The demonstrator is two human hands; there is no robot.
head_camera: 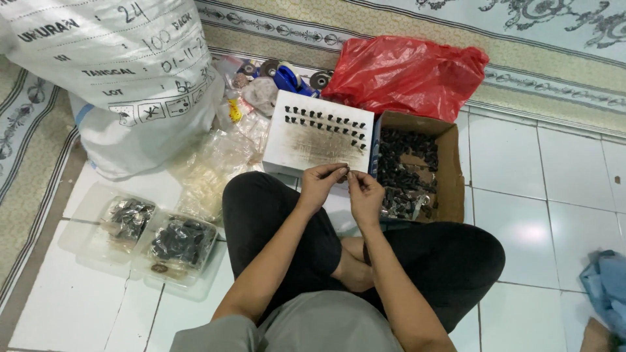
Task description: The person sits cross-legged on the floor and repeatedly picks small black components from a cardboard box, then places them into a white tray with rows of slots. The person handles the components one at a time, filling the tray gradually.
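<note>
Small dark part (345, 172), mostly hidden, is pinched between left hand (321, 181) and right hand (365, 193); white board (317, 133) and cardboard box (450, 171) lie just behind.

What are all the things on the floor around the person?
small dark part: one, black, pinched between both hands
white board: one, white with rows of small black parts stuck on it, just ahead of the hands
cardboard box: one, brown, holding many small black parts, right of the board
plastic bag: one, red, behind the box
big sack: one, white with printing, far left
clear trays: two, see-through, holding dark parts, on the tiles at the left
clear plastic bags: a heap, see-through, between sack and board
tape dispenser: one, blue, behind the board
cloth: one, blue, right edge
left hand: one, fingers on the part
right hand: one, fingers on the part
</note>
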